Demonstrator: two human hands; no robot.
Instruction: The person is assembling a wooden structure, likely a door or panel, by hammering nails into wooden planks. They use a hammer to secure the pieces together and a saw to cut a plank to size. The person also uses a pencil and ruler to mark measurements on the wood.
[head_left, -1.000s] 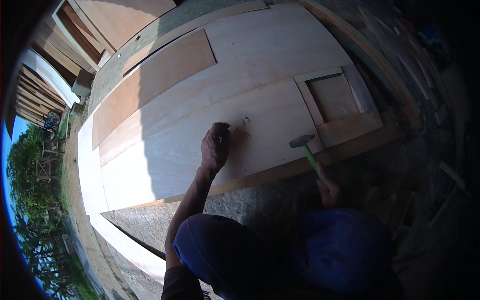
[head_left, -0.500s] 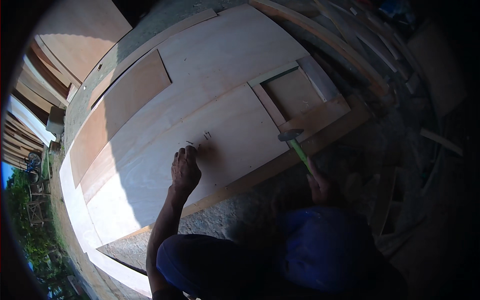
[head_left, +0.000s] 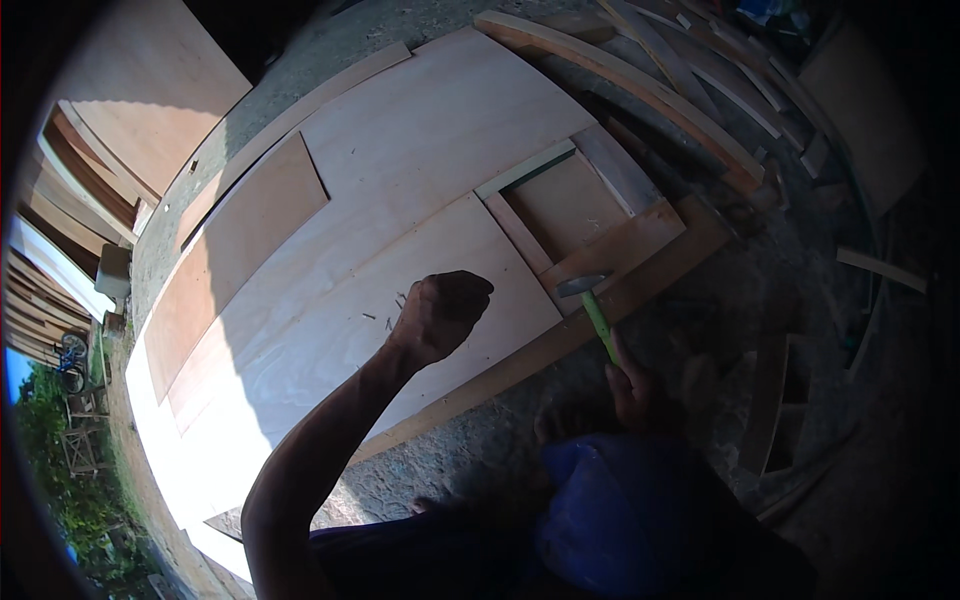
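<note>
My left hand (head_left: 442, 316) is closed above the pale plywood panel (head_left: 440, 110), its fingers curled together. Whatever it may hold is hidden. A few small nails (head_left: 370, 316) lie loose on the sheet just left of that hand. My right hand (head_left: 630, 388) grips a hammer (head_left: 598, 318) by its green handle. The dark metal head is over the panel's near right edge, beside a rectangular opening (head_left: 570, 205) framed with wood strips. Small nail heads dot the panel along its seams.
A loose brown plywood strip (head_left: 255, 215) lies on the panel's left part. Long timber pieces (head_left: 640, 90) are heaped at the far right, with offcuts (head_left: 880, 268) nearer. Boards (head_left: 150, 90) stand at the far left. My blue-clad knee (head_left: 620, 510) is close to the near edge.
My left hand has lifted from beside the loose nails and moved right across the panel, fingers closed. The hammer has stayed near the framed opening; the view has shifted slightly.
</note>
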